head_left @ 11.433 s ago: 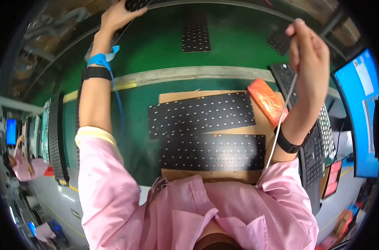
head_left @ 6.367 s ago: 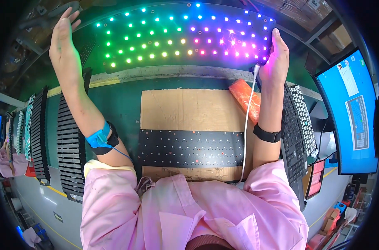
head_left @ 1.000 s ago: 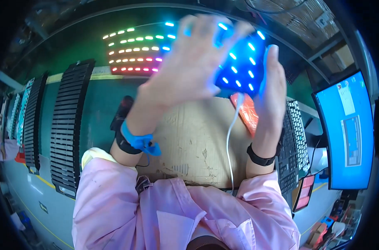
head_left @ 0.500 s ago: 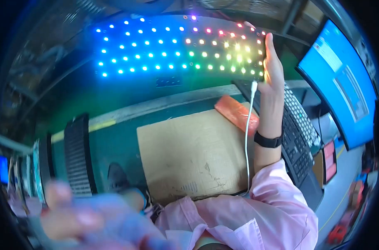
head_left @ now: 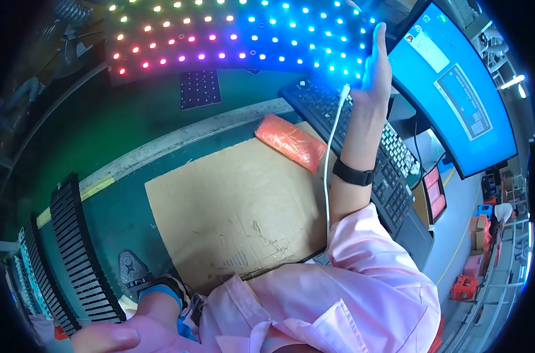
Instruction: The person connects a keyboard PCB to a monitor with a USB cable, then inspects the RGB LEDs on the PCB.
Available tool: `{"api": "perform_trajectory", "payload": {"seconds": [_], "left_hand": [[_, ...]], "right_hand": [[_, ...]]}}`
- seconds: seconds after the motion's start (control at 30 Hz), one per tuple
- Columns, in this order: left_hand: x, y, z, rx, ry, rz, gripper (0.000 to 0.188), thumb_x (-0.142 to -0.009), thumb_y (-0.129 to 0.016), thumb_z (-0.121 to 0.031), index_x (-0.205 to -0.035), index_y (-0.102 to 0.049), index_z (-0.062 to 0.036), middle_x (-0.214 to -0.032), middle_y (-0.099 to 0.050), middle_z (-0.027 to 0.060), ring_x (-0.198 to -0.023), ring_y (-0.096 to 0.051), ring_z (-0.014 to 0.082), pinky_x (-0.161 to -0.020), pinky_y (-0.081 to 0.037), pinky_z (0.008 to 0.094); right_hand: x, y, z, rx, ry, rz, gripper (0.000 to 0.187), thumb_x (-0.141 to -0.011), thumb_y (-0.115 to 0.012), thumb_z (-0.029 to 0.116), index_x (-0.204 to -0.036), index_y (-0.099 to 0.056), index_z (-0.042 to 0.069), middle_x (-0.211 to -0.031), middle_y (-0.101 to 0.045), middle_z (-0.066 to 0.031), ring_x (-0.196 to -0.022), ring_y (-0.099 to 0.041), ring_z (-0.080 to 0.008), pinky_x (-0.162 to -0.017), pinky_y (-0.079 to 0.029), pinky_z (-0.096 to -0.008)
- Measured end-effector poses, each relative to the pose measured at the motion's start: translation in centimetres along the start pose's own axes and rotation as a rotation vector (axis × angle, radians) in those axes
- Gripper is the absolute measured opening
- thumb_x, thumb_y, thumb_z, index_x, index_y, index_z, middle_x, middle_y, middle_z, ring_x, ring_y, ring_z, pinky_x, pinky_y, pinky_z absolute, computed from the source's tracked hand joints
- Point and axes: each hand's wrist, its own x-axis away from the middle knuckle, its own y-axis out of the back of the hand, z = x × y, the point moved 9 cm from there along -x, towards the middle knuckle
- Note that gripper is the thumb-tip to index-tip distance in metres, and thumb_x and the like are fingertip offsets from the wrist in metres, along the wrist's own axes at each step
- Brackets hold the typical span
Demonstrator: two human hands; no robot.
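Observation:
My right hand [head_left: 374,79] grips the right end of a long keyboard circuit board [head_left: 244,44], raised above the green bench. Rows of small lights glow on it: yellow, orange and pink on the left, blue on the right. A white cable [head_left: 328,170] meets the board's lower edge beside that hand and runs down toward my body. At the lower left, my left hand [head_left: 123,338] is cut off by the picture's edge; its thumb is stretched out, and nothing shows in it. Near its wrist lies a dark grey speckled object [head_left: 133,270], kind unclear.
A cardboard sheet [head_left: 220,206] lies before me, with an orange-red wrapped packet [head_left: 291,141] at its far edge. To the right are a black keyboard [head_left: 391,194] and a lit monitor [head_left: 455,88]. Black slotted racks [head_left: 82,247] stand left. A small dark board [head_left: 200,91] lies beyond.
The lit board sits higher and further left in the view, which has shifted. Its left lights turned from blue to warm colours, its right ones to blue. My left hand dropped toward the lower edge.

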Motion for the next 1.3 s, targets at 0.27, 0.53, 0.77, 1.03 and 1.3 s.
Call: {"api": "perform_trajectory", "payload": {"seconds": [0.27, 0.53, 0.77, 1.03, 1.3], "left_hand": [[2.0, 1.9, 1.3, 0.03, 0.033, -0.424, 0.021, -0.074, -0.052, -0.008, -0.094, -0.049, -0.0012, -0.078, -0.048, 0.0071, -0.069, -0.048, 0.0194, -0.057, -0.039, 0.0292], [9.5, -1.3, 19.9, 0.198, 0.733, -0.696, 0.038, -0.087, -0.042, -0.026, -0.116, -0.045, -0.0025, -0.114, -0.046, 0.0158, -0.109, -0.042, 0.0212, -0.091, -0.032, 0.0302], [12.3, -6.2, 23.6, 0.593, 1.036, -0.812, 0.033, -0.088, -0.042, -0.027, -0.107, -0.05, -0.0015, -0.1, -0.053, 0.0097, -0.096, -0.047, 0.0146, -0.084, -0.035, 0.0258], [11.3, -4.8, 22.5, 0.396, 0.895, -0.823, 0.024, -0.087, -0.046, -0.022, -0.091, -0.055, -0.0002, -0.081, -0.056, 0.0005, -0.074, -0.047, 0.0078, -0.069, -0.036, 0.0201], [12.8, -3.1, 21.9, 0.087, 0.9, -0.657, 0.021, -0.08, -0.044, -0.013, -0.09, -0.057, -0.0005, -0.087, -0.056, 0.0151, -0.085, -0.055, 0.0267, -0.079, -0.041, 0.0323]], "right_hand": [[0.4, -1.7, -0.3, -0.034, -0.022, 0.041, 0.047, -0.09, -0.032, 0.038, -0.118, -0.042, 0.002, -0.102, -0.055, -0.0079, -0.089, -0.055, -0.0148, -0.076, -0.045, -0.0279], [0.5, -2.4, -2.1, -0.086, -0.078, 0.188, 0.048, -0.089, -0.032, 0.038, -0.119, -0.04, 0.001, -0.106, -0.053, -0.0081, -0.092, -0.054, -0.0154, -0.079, -0.045, -0.0286], [0.5, -4.3, -4.7, 0.014, -0.126, 0.305, 0.049, -0.089, -0.032, 0.04, -0.121, -0.038, 0.002, -0.109, -0.051, -0.0082, -0.095, -0.052, -0.0155, -0.079, -0.045, -0.0296], [1.4, -6.0, -3.5, 0.032, -0.091, 0.309, 0.05, -0.089, -0.031, 0.041, -0.121, -0.038, 0.004, -0.109, -0.051, -0.0084, -0.092, -0.054, -0.0158, -0.076, -0.046, -0.0289], [3.0, -4.3, -5.1, 0.078, -0.303, 0.04, 0.047, -0.089, -0.034, 0.039, -0.121, -0.041, 0.006, -0.113, -0.051, -0.0094, -0.1, -0.052, -0.0196, -0.084, -0.043, -0.032]]}}
